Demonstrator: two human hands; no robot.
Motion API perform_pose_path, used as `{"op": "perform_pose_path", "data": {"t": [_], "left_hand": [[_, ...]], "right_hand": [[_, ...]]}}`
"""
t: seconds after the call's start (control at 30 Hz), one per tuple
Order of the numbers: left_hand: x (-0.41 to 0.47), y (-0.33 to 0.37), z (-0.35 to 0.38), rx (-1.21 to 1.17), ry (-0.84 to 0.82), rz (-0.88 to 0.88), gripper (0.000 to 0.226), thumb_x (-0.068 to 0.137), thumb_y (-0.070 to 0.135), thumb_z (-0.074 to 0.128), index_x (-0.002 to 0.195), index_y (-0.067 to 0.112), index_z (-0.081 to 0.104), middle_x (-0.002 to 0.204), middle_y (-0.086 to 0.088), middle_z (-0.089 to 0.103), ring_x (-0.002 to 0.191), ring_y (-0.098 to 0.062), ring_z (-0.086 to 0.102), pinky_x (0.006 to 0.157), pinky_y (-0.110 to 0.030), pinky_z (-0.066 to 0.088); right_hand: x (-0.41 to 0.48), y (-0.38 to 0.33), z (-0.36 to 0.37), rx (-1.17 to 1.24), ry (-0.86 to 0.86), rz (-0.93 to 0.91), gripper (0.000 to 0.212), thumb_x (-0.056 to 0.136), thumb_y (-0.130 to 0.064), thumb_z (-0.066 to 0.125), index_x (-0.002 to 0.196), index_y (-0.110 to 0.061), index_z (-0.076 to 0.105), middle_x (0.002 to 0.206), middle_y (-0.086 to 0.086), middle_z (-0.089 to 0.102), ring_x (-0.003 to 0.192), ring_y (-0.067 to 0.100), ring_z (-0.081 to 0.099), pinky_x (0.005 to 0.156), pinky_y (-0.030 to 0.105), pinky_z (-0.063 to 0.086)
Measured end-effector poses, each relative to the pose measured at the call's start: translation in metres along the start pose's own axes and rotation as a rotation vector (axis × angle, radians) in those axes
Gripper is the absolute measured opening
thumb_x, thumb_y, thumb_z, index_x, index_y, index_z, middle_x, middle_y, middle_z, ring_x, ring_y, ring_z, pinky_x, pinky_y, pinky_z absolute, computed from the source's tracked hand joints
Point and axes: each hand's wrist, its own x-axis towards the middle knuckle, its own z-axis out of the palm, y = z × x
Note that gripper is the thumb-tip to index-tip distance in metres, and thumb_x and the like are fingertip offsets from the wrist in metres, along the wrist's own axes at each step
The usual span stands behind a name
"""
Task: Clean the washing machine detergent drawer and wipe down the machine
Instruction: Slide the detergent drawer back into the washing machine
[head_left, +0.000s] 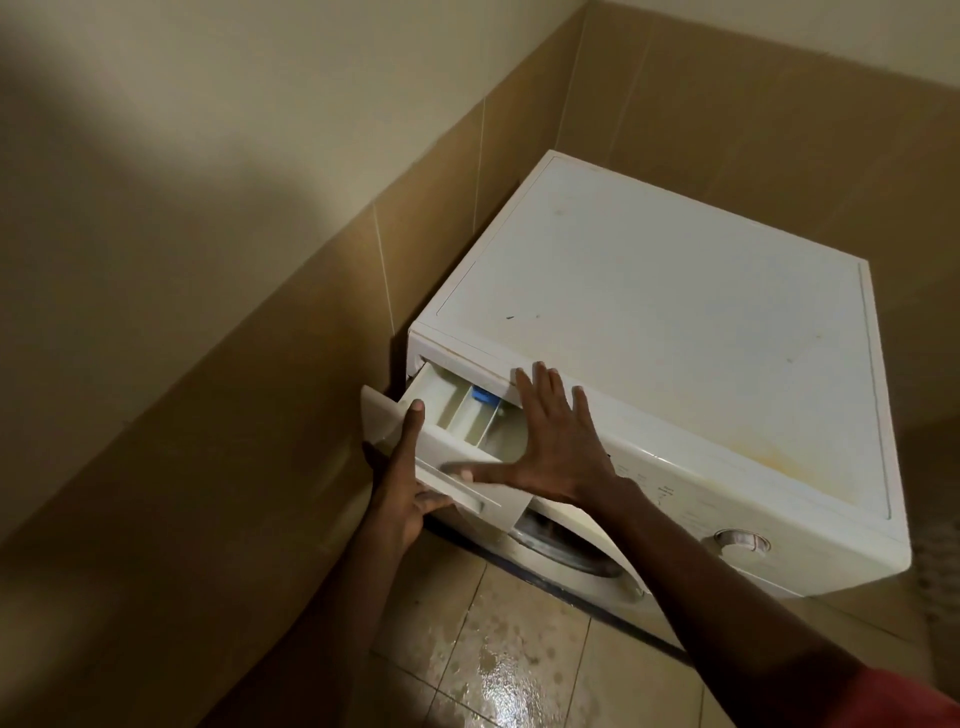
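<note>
A: Container noted?

B: Detergent drawer (452, 415), partly drawn out of the upper left front of the washing machine (649, 312). Pale compartments are split by slanted partitions. A blue insert (484, 397) is seen at the back of the middle one. Other contents cannot be told.

A: Heading?

B: The long axis runs out of the machine front toward the lower left, and the front panel is turned to the tiled wall (311, 364).

A: Hands?

B: The panel is gripped by the left hand (402, 493), with fingers curled under it and the thumb laid over its top edge. The right hand (556, 447) is spread flat with straight fingers on the machine's front top edge, just right of the drawer, and the thumb is stretched onto the panel. Nothing is held in it.
</note>
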Motion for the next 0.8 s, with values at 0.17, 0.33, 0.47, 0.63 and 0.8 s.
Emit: {"op": "perform_pose_path", "data": {"t": [0.17,0.33,0.47,0.63,0.8], "left_hand": [[0.011,0.003,0.008,0.024,-0.053,0.004,0.124,0.042,0.063,0.089,0.147,0.042,0.026,0.135,-0.011,0.051,0.122,-0.038,0.053,0.089,-0.073,0.045],[0.018,0.006,0.016,0.015,-0.077,-0.048,0.100,0.065,0.055,0.079,0.148,0.037,0.026,0.133,-0.015,0.055,0.118,-0.039,0.057,0.091,-0.074,0.043],[0.023,0.009,0.029,0.021,-0.070,-0.075,0.083,0.078,0.050,0.073,0.146,0.031,0.029,0.125,-0.015,0.058,0.119,-0.039,0.056,0.098,-0.074,0.038],[0.026,0.008,0.043,0.054,-0.077,-0.072,0.080,0.077,0.046,0.076,0.141,0.035,0.030,0.127,-0.014,0.057,0.122,-0.038,0.053,0.100,-0.073,0.038],[0.030,0.006,0.058,0.092,-0.046,-0.043,0.097,0.069,0.051,0.080,0.146,0.038,0.023,0.132,-0.012,0.052,0.127,-0.039,0.046,0.098,-0.077,0.034]], "right_hand": [[0.005,0.021,0.007,-0.189,0.080,-0.080,0.134,0.055,-0.100,0.034,0.155,-0.020,-0.005,0.162,0.006,-0.015,0.149,0.022,-0.015,0.118,0.057,-0.002],[0.007,0.022,0.010,-0.100,0.182,-0.053,0.128,0.061,-0.086,0.055,0.155,-0.015,0.007,0.163,0.004,0.004,0.150,0.020,0.003,0.120,0.051,0.002],[0.010,0.023,0.010,-0.050,0.270,-0.043,0.115,0.063,-0.075,0.067,0.151,-0.014,0.026,0.158,0.007,0.027,0.145,0.026,0.026,0.116,0.053,0.022],[0.015,0.024,0.012,0.015,0.367,-0.021,0.100,0.063,-0.058,0.080,0.144,-0.016,0.040,0.149,0.004,0.042,0.134,0.024,0.041,0.112,0.044,0.028],[0.021,0.024,0.013,0.017,0.440,-0.015,0.084,0.064,-0.049,0.083,0.135,-0.017,0.051,0.139,0.003,0.052,0.123,0.025,0.050,0.104,0.041,0.034]]}}
